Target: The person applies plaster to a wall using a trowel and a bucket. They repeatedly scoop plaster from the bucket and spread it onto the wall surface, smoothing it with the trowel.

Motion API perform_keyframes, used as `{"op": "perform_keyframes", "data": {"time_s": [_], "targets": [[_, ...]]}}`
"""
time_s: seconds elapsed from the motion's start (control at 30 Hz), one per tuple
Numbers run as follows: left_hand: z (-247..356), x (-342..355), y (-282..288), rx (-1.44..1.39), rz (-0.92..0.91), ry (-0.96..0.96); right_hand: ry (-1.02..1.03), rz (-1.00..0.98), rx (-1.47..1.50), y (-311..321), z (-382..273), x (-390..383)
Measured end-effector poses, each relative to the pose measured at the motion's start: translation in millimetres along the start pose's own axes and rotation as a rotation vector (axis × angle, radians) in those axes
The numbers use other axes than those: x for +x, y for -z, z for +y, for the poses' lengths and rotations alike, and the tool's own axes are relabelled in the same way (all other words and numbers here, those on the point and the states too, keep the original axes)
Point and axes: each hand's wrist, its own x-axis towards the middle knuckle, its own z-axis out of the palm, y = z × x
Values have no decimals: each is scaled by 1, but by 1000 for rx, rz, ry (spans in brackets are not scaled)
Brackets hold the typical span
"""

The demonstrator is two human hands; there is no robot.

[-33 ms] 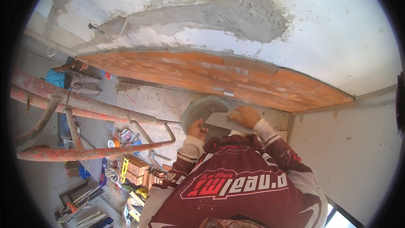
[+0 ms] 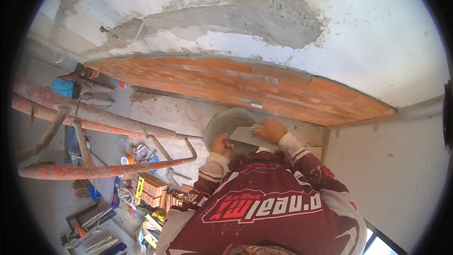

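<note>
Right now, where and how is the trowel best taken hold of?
Grip the trowel at its right end, probably from the right, where the right hand holds it: the flat, broad blade points left over the bucket, so this end keeps it free. Any handle is hidden.

Along the far edge of the floor (image 2: 163,105) rises an orange brick wall (image 2: 288,89), with white plaster (image 2: 382,28) above it, crossed by rough grey cement (image 2: 236,21). From the floor's far right corner runs a pale, speckled side wall (image 2: 387,165), a bright, dark-framed window (image 2: 380,246) toward its near end.
</note>
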Motion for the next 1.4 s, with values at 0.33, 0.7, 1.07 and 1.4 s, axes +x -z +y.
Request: {"op": "perform_keyframes", "data": {"time_s": [0.33,0.7,1.07,1.4], "targets": [[1,-8,0,-9,13,-24,102,-22,-176,-28,-11,22],[8,1,8,-21,4,-49,209,131,-35,51,-26,-23],[9,3,16,-62,5,-87,268,355,109,104,-105,68],[7,2,31,-118,7,-92,121,410,311,100,-133,176]]}}
